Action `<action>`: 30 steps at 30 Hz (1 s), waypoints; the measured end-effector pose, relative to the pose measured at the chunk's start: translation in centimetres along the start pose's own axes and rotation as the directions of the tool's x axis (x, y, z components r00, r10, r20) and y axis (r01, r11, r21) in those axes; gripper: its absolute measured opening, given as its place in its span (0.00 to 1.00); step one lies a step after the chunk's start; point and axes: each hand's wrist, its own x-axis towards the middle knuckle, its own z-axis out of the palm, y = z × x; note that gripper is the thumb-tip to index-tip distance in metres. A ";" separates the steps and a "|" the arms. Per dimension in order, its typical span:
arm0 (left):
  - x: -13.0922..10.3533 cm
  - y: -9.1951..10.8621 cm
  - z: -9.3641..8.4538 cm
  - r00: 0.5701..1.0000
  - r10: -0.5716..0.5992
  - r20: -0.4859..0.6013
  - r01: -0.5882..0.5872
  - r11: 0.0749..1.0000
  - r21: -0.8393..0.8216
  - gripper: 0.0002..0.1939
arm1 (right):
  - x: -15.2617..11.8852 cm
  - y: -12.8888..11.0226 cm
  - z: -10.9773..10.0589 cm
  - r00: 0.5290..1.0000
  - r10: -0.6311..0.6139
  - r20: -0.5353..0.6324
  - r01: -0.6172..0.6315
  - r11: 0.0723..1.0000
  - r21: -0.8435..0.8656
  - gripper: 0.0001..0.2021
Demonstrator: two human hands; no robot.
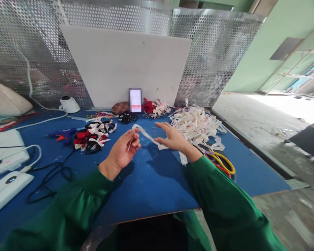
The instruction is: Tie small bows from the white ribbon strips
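My left hand [125,149] pinches a white ribbon [144,133] between thumb and fingertips, above the middle of the blue table. From there the ribbon slopes down to the right and reaches close to my right thumb. My right hand [172,136] is open, thumb and fingers apart; whether the thumb touches the ribbon I cannot tell. Beyond it lies a big tangled heap of white ribbons [196,123]. Scissors with yellow and red handles [223,163] lie beside my right sleeve. Left of my left hand is a pile of red, black and white bows [94,136].
A blue glue gun [64,135] and its black cord lie at left, near a white power strip [9,191]. Along the back stand a white cup [69,104], a phone [135,101], a checked pouch [120,107] and red-and-white bows [157,108]. A white board [128,66] leans behind.
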 end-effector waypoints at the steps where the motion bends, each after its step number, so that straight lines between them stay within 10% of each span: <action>1: -0.1 -0.5 0.0 1.000 -0.011 0.011 0.010 0.995 0.096 0.10 | -0.1 -0.5 0.5 0.999 -0.047 0.003 0.047 0.999 0.025 0.34; 6: -0.9 -2.2 0.4 0.988 -0.091 0.127 0.019 0.877 0.480 0.13 | -0.5 -2.4 2.8 0.972 -0.221 -0.080 0.232 0.955 0.187 0.18; 10: -1.1 -2.3 0.6 0.983 -0.145 0.117 0.064 0.854 0.516 0.15 | -0.7 -2.4 3.0 0.991 0.014 -0.132 0.026 0.956 0.292 0.16; 19: -0.9 -2.3 0.5 0.980 -0.169 0.107 0.084 0.835 0.544 0.11 | 0.0 -1.4 2.0 0.861 0.447 -0.243 -0.227 0.765 0.603 0.12; 24: -0.8 -2.6 0.2 0.983 -0.167 0.074 0.097 0.823 0.560 0.11 | 0.4 -1.0 1.6 0.809 0.539 -0.234 -0.174 0.601 0.780 0.09; 30: -0.5 -2.9 -0.1 0.979 -0.199 0.050 0.142 0.832 0.536 0.15 | 0.3 -1.3 1.9 0.834 0.512 -0.206 -0.189 0.616 0.765 0.11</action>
